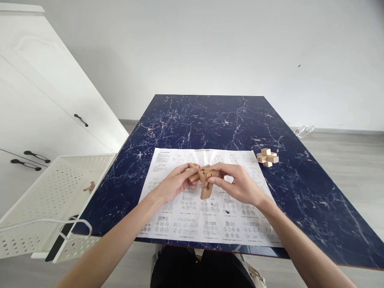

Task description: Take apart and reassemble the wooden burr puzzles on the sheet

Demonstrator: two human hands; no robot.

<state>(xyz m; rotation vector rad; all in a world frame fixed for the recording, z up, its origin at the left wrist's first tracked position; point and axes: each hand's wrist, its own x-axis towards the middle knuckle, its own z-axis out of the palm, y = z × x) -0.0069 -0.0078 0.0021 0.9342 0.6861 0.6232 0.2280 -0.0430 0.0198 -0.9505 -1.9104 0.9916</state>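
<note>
Standing at far left: white cabinet (57, 104), dark handles on its front. Below it, a white rack (66, 172) with a holed surface; a small wooden part (89, 187) lies there, apart from the handwork. White cable (63, 221) loops across the near side.

Next, the dark blue table (198, 124), marbled. On its near half lies a creased paper sheet (180, 234), printed with rows of small diagrams, too fine to read.

Left hand (177, 182): thumb and fingers pinching the left end of a cluster of wooden pieces (205, 178). Cluster is held above the middle of the sheet, between the two hands. Pieces meet at the centre; one flat bar slants downward, below the fingers, with a dark notch or mark on it. Exact count hidden by the fingers.

Right hand (237, 182): thumb and fingers pinching the cluster's right side.

Progress, my reading: partway. Some pieces sit against each other, but the outline is uneven and the low bar looks unsettled; whether any joint is locked, cannot tell. Squaring up the pieces seems to be what is left.

Far right, just beside the sheet's edge: a wooden block (267, 158), crossed bars, compact, one face marked "2". Looks complete.
</note>
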